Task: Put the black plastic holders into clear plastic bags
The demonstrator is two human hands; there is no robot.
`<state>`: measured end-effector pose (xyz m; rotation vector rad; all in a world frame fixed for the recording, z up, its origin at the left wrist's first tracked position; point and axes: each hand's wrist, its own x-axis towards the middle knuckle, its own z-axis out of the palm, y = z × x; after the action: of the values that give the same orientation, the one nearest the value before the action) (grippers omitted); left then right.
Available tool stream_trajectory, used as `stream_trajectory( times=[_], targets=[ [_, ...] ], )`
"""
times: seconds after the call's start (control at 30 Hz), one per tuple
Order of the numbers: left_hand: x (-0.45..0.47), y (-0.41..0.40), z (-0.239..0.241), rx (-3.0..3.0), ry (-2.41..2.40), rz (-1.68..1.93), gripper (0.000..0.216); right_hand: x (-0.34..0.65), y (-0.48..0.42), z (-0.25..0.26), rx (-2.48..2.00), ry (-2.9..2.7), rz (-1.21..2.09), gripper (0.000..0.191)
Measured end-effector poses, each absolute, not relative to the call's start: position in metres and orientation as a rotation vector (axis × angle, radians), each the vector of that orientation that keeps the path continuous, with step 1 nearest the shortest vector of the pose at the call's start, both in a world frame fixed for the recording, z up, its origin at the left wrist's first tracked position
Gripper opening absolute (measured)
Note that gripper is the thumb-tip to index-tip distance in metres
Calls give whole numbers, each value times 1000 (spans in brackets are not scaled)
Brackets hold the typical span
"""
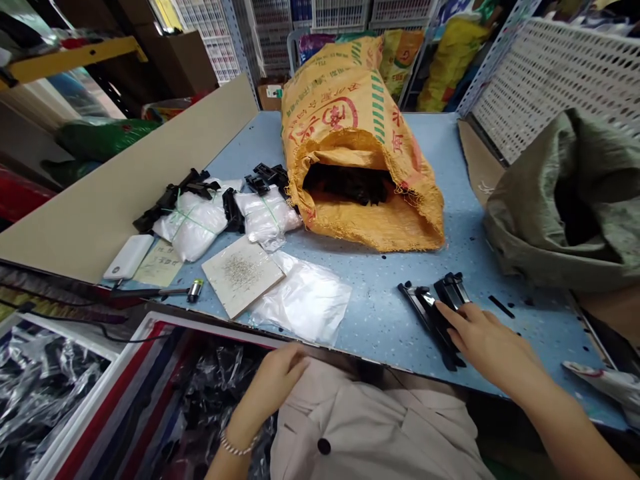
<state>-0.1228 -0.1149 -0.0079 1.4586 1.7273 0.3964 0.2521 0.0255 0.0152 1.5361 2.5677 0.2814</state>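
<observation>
My right hand [483, 337] is over a small group of long black plastic parts near the front edge of the table. Its fingers and thumb close round one black plastic part [440, 327]. Another black part [453, 288] lies just beyond the fingertips. Below the table's front edge, my left hand [280, 377] hovers by my lap with loosely bent fingers and nothing visible in it. Nearest to it on the table is a stack of clear plastic bags [305, 300], partly under a square white board [240, 273] with a speckled dark patch.
A yellow woven sack [345, 127] lies with its mouth facing me, dark pieces inside. Tied bag bundles [193, 223], black parts, a white power bank [129, 257] and a hammer [175, 291] are left. A green sack [525, 227] stands right; a striped-lined bin [115, 400] is below.
</observation>
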Motion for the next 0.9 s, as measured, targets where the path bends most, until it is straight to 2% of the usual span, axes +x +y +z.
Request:
stream_trajectory(
  times=[0.1,0.23,0.33,0.43,0.5,0.57,0.6,0.67,0.73,0.83,0.9],
  targets=[
    [-82,-63,0,1694,1877,761,19,251,21,16,1488,2613,269,46],
    [-66,-23,-10,1811,2083,681,6,260,15,10,1546,2669,115,48],
    [-83,-17,-14,1622,1906,822,18,265,12,5,1818,2675,-200,46],
    [-101,-20,-11,1376,1730,978,15,250,10,6,2196,2589,-852,48],
    [-105,-22,-9,1211,1642,1036,17,222,9,11,2311,2420,-1555,47],
    [-103,-24,-8,1110,1609,1070,21,186,8,16,2116,2126,-2317,43],
    [-99,-25,-8,1127,1648,1075,20,167,8,18,1960,1971,-2591,40],
    [-90,-27,-9,1282,1797,1050,17,136,9,20,1758,1719,-2905,35],
    [-81,-29,-12,1540,1957,937,14,116,10,18,1682,1573,-3020,33],
    [-77,-28,-16,1818,2043,679,8,112,8,11,1646,1503,-3009,35],
    [-82,-26,-16,1818,2005,620,18,119,5,5,1639,1540,-2949,36]
  ],
)
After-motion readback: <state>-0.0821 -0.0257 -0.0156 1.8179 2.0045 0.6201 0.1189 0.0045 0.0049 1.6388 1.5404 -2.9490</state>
